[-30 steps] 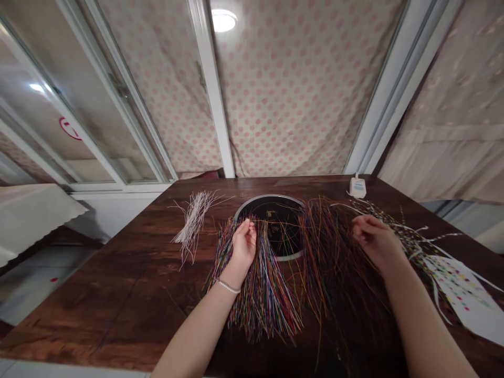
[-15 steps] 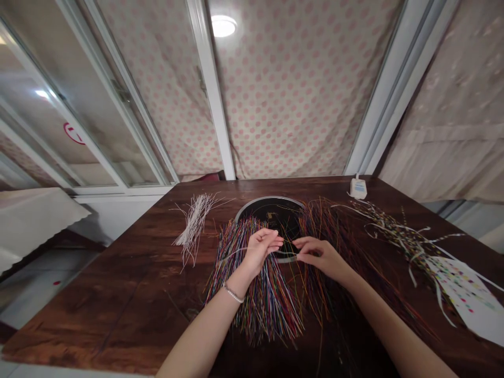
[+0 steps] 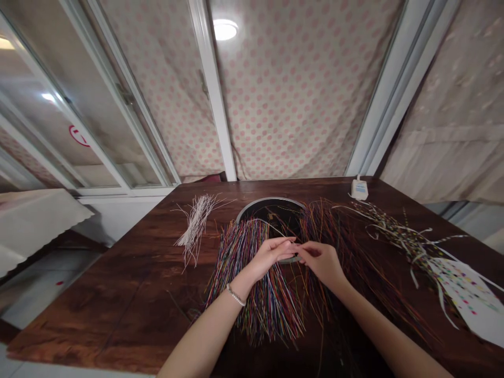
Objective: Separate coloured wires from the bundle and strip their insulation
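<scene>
My left hand (image 3: 271, 254), with a beaded bracelet at its wrist, has its fingers pinched together over the round black tray (image 3: 258, 207). Touching its fingertips is my right hand (image 3: 321, 262), also closed. A thin white strand (image 3: 277, 229) runs up and left from the fingers; which hand grips it is hard to tell. Beneath my left hand and forearm lies a thick bundle of multicoloured strands (image 3: 240, 252). A darker orange and purple bundle (image 3: 346, 247) spreads under and beside my right hand.
White strands (image 3: 197, 223) lie on the left of the brown wooden table (image 3: 134, 278). At the right are a white box-shaped device (image 3: 359, 189), a patterned bundle with white ties (image 3: 397, 231) and a dotted white sheet (image 3: 468, 294). Curtained windows stand behind.
My hands have come together, my left hand moving right and slightly down. The white strand that crossed left behind my left hand now arcs above it.
</scene>
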Action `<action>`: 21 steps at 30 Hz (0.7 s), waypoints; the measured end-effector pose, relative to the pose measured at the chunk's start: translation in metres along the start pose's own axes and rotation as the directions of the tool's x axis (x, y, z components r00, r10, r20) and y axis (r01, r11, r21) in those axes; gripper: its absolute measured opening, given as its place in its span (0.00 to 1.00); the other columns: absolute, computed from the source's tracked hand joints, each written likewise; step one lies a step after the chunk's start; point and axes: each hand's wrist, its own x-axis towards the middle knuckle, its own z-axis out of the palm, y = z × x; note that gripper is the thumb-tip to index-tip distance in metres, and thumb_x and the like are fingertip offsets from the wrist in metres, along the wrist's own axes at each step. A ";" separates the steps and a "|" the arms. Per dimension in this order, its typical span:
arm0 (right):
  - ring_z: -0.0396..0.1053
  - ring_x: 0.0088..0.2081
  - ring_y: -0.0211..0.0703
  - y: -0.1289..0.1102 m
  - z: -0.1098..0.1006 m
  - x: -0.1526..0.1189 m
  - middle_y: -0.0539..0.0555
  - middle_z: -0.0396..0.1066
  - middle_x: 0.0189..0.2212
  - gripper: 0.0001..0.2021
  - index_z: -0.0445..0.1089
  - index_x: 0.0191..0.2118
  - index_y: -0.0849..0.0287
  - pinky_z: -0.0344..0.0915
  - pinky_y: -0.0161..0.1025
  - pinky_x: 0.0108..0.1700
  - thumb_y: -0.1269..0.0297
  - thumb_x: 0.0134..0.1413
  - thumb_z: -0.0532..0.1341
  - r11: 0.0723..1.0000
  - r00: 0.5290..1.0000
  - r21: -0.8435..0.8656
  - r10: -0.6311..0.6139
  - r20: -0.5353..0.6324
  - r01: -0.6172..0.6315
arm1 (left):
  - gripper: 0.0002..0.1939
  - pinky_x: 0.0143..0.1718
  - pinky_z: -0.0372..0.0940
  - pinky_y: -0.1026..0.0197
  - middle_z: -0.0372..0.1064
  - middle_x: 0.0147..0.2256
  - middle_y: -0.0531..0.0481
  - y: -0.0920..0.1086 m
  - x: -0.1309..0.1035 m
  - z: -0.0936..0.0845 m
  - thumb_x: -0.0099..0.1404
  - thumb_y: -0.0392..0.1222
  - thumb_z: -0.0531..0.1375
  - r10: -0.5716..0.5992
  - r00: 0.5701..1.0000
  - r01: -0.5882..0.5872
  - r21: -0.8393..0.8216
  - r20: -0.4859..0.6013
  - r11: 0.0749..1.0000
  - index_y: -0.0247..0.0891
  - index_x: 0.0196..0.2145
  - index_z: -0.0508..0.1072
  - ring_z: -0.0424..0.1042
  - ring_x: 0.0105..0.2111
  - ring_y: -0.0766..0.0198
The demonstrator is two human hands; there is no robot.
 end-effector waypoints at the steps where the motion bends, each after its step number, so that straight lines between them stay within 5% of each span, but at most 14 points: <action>1: 0.69 0.23 0.40 0.000 0.003 -0.002 0.52 0.71 0.21 0.09 0.73 0.28 0.60 0.65 0.34 0.26 0.60 0.47 0.59 0.999 0.999 -0.033 -0.034 0.035 0.035 | 0.22 0.47 0.60 0.53 0.70 0.42 0.37 -0.003 0.001 -0.001 0.57 0.48 0.58 -0.004 1.000 0.005 0.047 -0.020 0.999 0.30 0.45 0.69 0.70 0.42 0.56; 7: 0.71 0.27 0.40 0.001 0.003 0.000 0.54 0.74 0.29 0.11 0.72 0.36 0.59 0.67 0.35 0.30 0.62 0.51 0.55 0.986 0.981 -0.052 -0.152 0.119 0.159 | 0.21 0.36 0.66 0.56 0.73 0.30 0.40 -0.001 0.006 -0.003 0.58 0.54 0.53 0.078 0.980 -0.049 0.158 -0.185 0.986 0.30 0.32 0.69 0.73 0.30 0.60; 10: 0.71 0.28 0.40 0.011 -0.015 0.011 0.56 0.73 0.31 0.14 0.70 0.42 0.61 0.68 0.36 0.31 0.63 0.53 0.52 0.991 0.993 -0.075 -0.114 -0.034 0.111 | 0.20 0.32 0.66 0.59 0.71 0.25 0.45 0.023 0.003 -0.007 0.58 0.55 0.52 0.167 0.938 -0.110 0.198 -0.303 0.974 0.32 0.33 0.66 0.72 0.26 0.62; 13: 0.70 0.28 0.41 0.025 -0.042 0.023 0.56 0.73 0.30 0.14 0.70 0.42 0.61 0.66 0.40 0.35 0.65 0.53 0.51 0.950 0.968 -0.309 -0.123 -0.221 0.050 | 0.18 0.24 0.64 0.64 0.64 0.17 0.53 0.057 -0.002 -0.032 0.58 0.53 0.51 0.235 0.904 -0.080 0.397 -0.358 0.914 0.33 0.31 0.66 0.66 0.17 0.68; 15: 0.69 0.32 0.45 0.033 -0.057 0.028 0.58 0.72 0.31 0.14 0.70 0.41 0.62 0.64 0.44 0.39 0.69 0.50 0.53 0.865 0.952 -0.501 -0.158 -0.260 0.007 | 0.18 0.22 0.62 0.64 0.61 0.15 0.55 0.079 -0.008 -0.064 0.59 0.52 0.49 0.269 0.895 0.013 0.624 -0.356 0.781 0.34 0.32 0.67 0.63 0.15 0.68; 17: 0.66 0.38 0.52 0.036 -0.063 0.029 0.62 0.69 0.37 0.15 0.69 0.43 0.62 0.61 0.49 0.41 0.71 0.47 0.55 0.754 0.938 -0.656 -0.198 -0.285 -0.039 | 0.19 0.24 0.62 0.63 0.66 0.20 0.49 0.095 -0.017 -0.104 0.61 0.51 0.45 0.393 0.807 0.202 0.831 -0.441 0.518 0.35 0.33 0.68 0.66 0.20 0.65; 20: 0.62 0.43 0.55 0.027 -0.053 0.023 0.64 0.64 0.43 0.15 0.68 0.42 0.60 0.59 0.51 0.42 0.73 0.45 0.56 0.706 0.919 -0.708 -0.280 -0.276 0.002 | 0.18 0.33 0.61 0.57 0.70 0.34 0.40 0.107 -0.034 -0.165 0.61 0.48 0.44 0.414 0.672 0.658 0.752 -0.614 0.047 0.36 0.34 0.70 0.70 0.35 0.54; 21: 0.63 0.41 0.51 0.020 -0.045 0.019 0.62 0.64 0.40 0.14 0.69 0.40 0.60 0.60 0.48 0.42 0.74 0.45 0.55 0.742 0.928 -0.666 -0.297 -0.224 0.076 | 0.18 0.34 0.61 0.55 0.70 0.34 0.37 0.107 -0.040 -0.182 0.60 0.47 0.45 0.386 0.650 0.706 0.708 -0.655 0.015 0.35 0.34 0.70 0.69 0.36 0.50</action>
